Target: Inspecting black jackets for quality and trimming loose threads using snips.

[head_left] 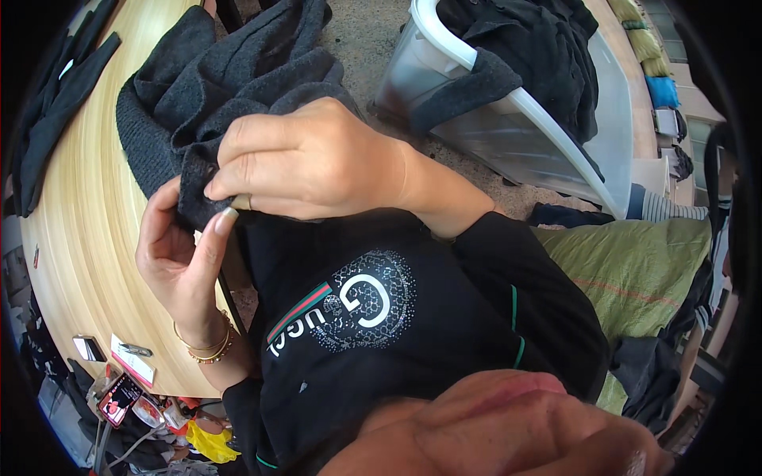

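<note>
From where I stand, the pale wooden table point(87, 230) spreads across nine o'clock, its rim curving down to seven. A strip of speckled floor point(361, 47) opens at twelve, parting the work from the white-rimmed plastic bin point(496, 147) at one to two, which is heaped with dark clothes point(528, 55). A green woven sack point(627, 258) crowds three o'clock.

The top of the view crops both bin and garment. A small tan piece point(241, 203) at the right fingertips is too tiny to name.

The knit garment point(230, 83) lies at ten to eleven, partly over the table's edge: charcoal grey, slumped in loose folds, with a ribbed band. The right hand point(317, 163) pinches its near end tightly. The left hand point(182, 250) seems to hold the same end narrowly from eight o'clock of it, though its fingertips go behind the cloth.
</note>
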Tool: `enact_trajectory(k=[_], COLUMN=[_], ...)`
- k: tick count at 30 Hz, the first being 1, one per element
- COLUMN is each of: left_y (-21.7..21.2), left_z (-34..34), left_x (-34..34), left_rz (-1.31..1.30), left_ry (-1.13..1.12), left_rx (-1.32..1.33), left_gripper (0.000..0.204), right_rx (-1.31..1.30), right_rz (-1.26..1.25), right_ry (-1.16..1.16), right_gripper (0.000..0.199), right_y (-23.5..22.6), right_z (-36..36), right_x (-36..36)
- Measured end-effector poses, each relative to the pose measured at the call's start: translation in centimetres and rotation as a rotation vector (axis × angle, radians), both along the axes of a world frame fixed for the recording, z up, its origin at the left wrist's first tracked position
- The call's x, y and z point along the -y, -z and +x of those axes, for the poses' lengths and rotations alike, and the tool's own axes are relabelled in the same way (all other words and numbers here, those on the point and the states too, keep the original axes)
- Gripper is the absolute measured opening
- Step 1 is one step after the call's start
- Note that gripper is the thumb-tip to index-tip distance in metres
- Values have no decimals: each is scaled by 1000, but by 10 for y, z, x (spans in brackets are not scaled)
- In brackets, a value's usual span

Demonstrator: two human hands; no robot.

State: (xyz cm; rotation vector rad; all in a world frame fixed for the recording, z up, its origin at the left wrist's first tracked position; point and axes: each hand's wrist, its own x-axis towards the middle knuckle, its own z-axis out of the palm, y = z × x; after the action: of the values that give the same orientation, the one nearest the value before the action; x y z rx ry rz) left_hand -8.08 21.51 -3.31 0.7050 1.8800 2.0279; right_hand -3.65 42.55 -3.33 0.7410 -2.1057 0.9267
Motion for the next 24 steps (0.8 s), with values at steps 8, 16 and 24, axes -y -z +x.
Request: enact_trajectory(k=[8, 16, 24], left_y=[16, 6, 3], left_z=[-1, -10, -3], left_x=[1, 9, 3], left_rz=[-91, -141, -118], left_ry=[-106, 39, 1], left_rx=[-198, -258, -290], left_gripper=[37, 34, 27], right_rx=[172, 358, 709], right_rz=[-79, -249, -245], right_ry=[-113, -326, -330], right_gripper=[27, 43, 36], right_y=[3, -10, -9], right_z=[0, -8, -14], right_x=[-2, -6, -10])
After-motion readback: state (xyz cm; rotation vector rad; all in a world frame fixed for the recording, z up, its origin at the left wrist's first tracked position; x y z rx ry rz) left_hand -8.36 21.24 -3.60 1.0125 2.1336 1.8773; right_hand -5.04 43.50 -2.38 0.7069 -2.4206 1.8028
